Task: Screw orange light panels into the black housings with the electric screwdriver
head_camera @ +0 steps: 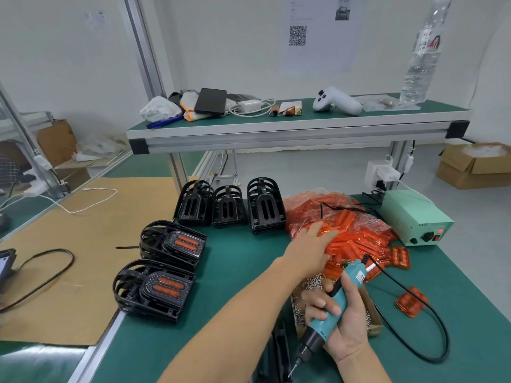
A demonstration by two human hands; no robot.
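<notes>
While the right hand (336,313) grips the electric screwdriver (329,310) low and near, bit pointing down toward the body, the left hand (309,246) is stretched forward with fingers straight and relaxed, holding nothing, its fingertips on the near-left edge of the bag of orange light panels (343,225). Panels lie directly ahead of and slightly right of that hand; left is clearly the nearer one, right is busy. Loose panels spill toward the near right, their long axes mixed, so probably pick whichever sits flat at the pile's edge. Screw tray (373,319) sits just under the right hand, between pile and body. Empty black housings (229,205): three standing in a row behind and left of the bag; two finished ones (163,269) with orange inserts lie near-left at the surface edge, by the cardboard sheet (83,258). Another black part (279,352) lies close to the body, partly hidden by the forearm. Open green surface (235,272) between the finished units and the left forearm gives room to work. Screwdriver cable (414,299) loops right, over one stray panel (412,301); snag risk if dragged. Power supply (414,217) beyond the bag, right.
</notes>
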